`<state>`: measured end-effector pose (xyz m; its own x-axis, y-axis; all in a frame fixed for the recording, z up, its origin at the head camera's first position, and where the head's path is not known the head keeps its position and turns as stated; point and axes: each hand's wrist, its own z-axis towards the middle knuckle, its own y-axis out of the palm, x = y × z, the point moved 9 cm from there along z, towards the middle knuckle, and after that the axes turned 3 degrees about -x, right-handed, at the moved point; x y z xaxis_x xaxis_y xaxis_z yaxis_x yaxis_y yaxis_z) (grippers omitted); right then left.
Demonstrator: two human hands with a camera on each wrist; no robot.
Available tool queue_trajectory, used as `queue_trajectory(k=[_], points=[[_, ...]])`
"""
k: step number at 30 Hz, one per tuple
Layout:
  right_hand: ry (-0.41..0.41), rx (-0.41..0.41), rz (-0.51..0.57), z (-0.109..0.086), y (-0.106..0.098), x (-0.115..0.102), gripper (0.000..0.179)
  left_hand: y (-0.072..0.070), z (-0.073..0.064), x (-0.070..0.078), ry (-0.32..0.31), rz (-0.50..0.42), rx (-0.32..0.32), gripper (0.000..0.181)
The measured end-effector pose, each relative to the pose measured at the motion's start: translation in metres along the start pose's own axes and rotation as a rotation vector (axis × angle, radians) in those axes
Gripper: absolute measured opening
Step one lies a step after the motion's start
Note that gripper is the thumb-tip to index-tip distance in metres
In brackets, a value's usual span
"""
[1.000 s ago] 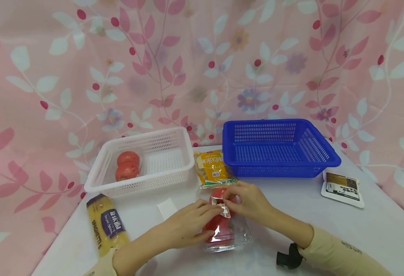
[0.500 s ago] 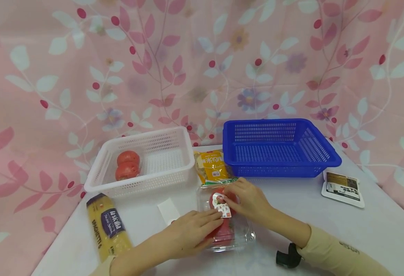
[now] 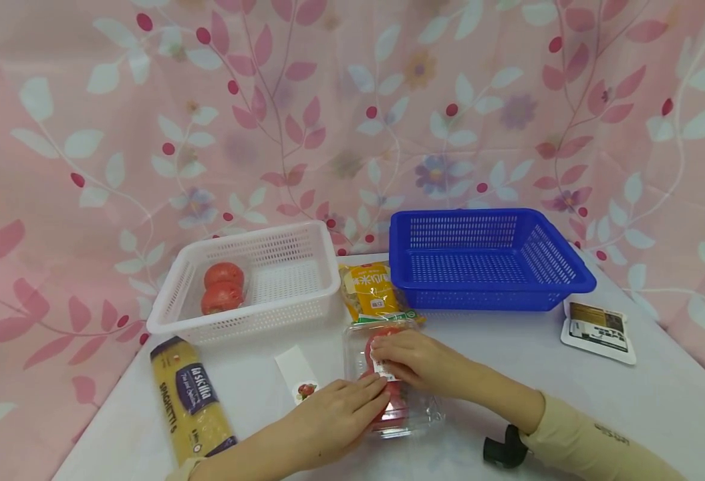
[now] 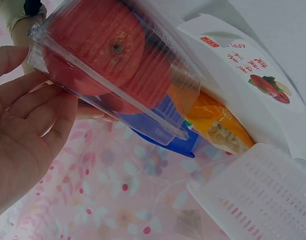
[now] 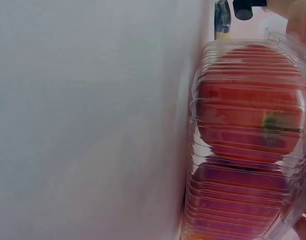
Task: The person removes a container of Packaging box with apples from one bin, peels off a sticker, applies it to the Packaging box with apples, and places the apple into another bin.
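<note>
A clear plastic clamshell box (image 3: 424, 409) lies on the table in front of me, holding red, tomato-like fruit (image 5: 242, 105). On its lid is a white sticker (image 3: 386, 373), partly covered by my fingers. My right hand (image 3: 415, 357) lies over the sticker's upper part, fingertips on the lid. From the left, my left hand (image 3: 334, 417) reaches in, its fingers stretched out and touching the sticker's lower edge; the left wrist view shows these fingers along the box rim. Beside the left hand rests a white label sheet (image 4: 242, 65) printed with red fruit.
A white basket (image 3: 286, 277) with packed red fruit (image 3: 222, 287) stands at the back left, a blue basket (image 3: 484, 267) at the back right. Between them lies a yellow food bag (image 3: 373, 290). Spaghetti (image 3: 186, 394) lies left, a flat white-edged pack (image 3: 597, 331) right.
My right hand has gone from pinching at the sticker's edge to lying across it, moving left. The sticker, folded before, now lies flat. My left hand has drawn slightly back, uncovering the label sheet's print.
</note>
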<state>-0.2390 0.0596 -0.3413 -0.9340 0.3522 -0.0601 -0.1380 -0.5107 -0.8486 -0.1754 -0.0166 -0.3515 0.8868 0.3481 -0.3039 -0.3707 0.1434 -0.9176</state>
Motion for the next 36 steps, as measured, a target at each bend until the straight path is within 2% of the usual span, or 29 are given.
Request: queue_trajectory(k=[7,10,17,21,24,29,33,36], points=[[0.06,-0.12,0.007,-0.001,0.012,0.005,0.033,-0.001,-0.002,-0.001,-0.005,0.009,0.008,0.039],[0.093,-0.171,-0.029,-0.002,0.015,0.007,0.037,-0.001,-0.002,-0.001,0.0,0.024,-0.001,0.039],[0.186,-0.38,-0.125,-0.009,0.029,0.01,0.047,0.0,-0.001,0.002,0.021,0.057,-0.024,0.037],[0.263,-0.425,-0.108,-0.017,0.03,0.016,0.051,0.001,-0.001,0.003,0.03,0.051,-0.045,0.038],[0.308,-0.433,-0.089,-0.021,0.029,0.019,0.054,-0.002,0.001,0.001,0.031,0.023,-0.036,0.039],[0.371,-0.446,-0.024,-0.026,0.029,0.023,0.061,-0.004,0.001,-0.01,0.012,-0.121,-0.058,0.047],[0.426,-0.422,0.02,-0.032,0.028,0.029,0.062,0.0,-0.002,-0.022,-0.066,-0.21,-0.128,0.055],[0.48,-0.406,0.035,-0.038,0.025,0.032,0.06,0.006,-0.006,-0.034,-0.202,-0.271,-0.211,0.065]])
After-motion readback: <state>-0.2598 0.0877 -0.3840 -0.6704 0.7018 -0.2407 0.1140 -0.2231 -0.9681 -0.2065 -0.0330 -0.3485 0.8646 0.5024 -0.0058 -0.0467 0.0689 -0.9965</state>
